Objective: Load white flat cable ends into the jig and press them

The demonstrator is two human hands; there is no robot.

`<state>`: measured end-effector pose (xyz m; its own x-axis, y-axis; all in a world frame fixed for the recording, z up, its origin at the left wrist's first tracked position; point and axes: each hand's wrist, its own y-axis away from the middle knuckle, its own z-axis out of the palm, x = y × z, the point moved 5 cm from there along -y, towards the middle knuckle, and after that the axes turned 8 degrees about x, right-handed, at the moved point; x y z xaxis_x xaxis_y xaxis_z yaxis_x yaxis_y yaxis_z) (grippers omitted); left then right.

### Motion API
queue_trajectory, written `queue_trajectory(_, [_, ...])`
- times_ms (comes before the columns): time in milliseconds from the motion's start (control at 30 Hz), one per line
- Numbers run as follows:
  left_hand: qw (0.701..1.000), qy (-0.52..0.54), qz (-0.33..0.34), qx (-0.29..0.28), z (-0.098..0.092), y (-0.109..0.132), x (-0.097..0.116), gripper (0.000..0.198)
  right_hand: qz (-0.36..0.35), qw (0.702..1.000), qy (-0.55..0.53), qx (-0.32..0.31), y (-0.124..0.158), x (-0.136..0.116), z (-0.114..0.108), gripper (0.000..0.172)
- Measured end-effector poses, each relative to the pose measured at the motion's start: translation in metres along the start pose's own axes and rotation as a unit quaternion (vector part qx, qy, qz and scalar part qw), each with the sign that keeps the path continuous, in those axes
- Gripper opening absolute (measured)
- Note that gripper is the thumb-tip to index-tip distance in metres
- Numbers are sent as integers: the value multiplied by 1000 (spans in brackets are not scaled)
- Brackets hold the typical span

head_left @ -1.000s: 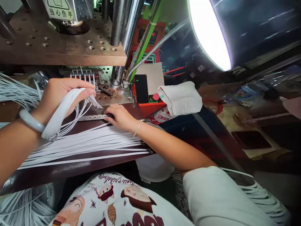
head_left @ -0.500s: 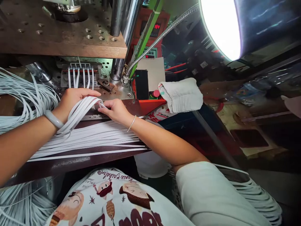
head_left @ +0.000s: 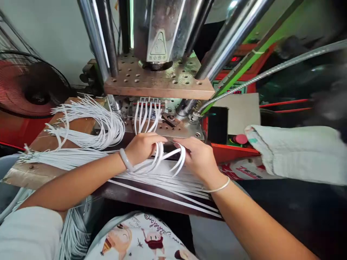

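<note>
My left hand (head_left: 145, 146), a bangle on its wrist, pinches a bent group of white flat cords (head_left: 158, 159) at the front of the press. A short way to the right, my right hand (head_left: 199, 153) is closed on a few looped cords (head_left: 182, 159) between thumb and fingers. The cord ends in my fingers are hidden. More white cords (head_left: 168, 186) lie lengthwise on the dark ledge under both hands. Behind my left hand, several white strands (head_left: 146, 117) run out of the metal mould (head_left: 132, 111) beneath the press plate.
The drilled press plate (head_left: 159, 90) hangs above the mould between steel columns. Bundled white cords (head_left: 108, 131) lie on a board at left, near a fan (head_left: 32, 86). To the right are a phone (head_left: 218, 124), a red button (head_left: 241, 139), a folded cloth (head_left: 295, 151) and a metal hose (head_left: 244, 85).
The view has swung left and shows more of the press. My hands have drawn apart, and the single bunch of cords now splits into separate loops between them.
</note>
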<state>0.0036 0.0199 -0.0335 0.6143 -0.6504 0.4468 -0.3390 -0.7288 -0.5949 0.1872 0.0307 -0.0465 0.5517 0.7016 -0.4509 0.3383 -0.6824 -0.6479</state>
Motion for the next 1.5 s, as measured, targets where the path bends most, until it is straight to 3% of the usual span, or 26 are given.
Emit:
queue_trajectory(167, [998,64,13,-5,1,4,-6,28,0,1000,-31,7,7,-4,-12,20])
queue_trajectory(333, [992,118,-28,15,-6,6,-7,17,-31,997,-72,-22,18,-4,-7,21])
queue_trajectory(600, [998,36,49,-8,15,2,-6,33,-21,995,-19,-91,20,-6,8,24])
queue_trajectory(800, [983,-20,180,-34,16,3,19,38,-47,990,67,-117,24,-15,10,27])
queue_trajectory(900, [976,-41,211,-39,18,6,27,40,-65,987,85,-118,26,-16,11,28])
queue_trajectory(1000, [982,-44,183,-32,14,10,22,38,-39,995,24,-91,25,-12,7,26])
queue_trajectory(1133, [982,-123,130,-52,1,14,12,40,88,993,-78,-2,22,2,-8,18])
queue_trajectory(1233, [995,-66,70,-5,-15,11,10,33,171,976,-132,2,23,10,-11,10])
queue_trajectory(1300, [999,15,24,21,-19,9,7,26,173,974,-146,-11,22,10,-10,10])
queue_trajectory(1367, [998,58,10,9,-14,8,5,24,146,978,-146,-17,21,9,-8,15])
queue_trajectory(1500, [999,54,0,-11,-4,6,-3,28,134,982,-128,-35,20,11,-3,17])
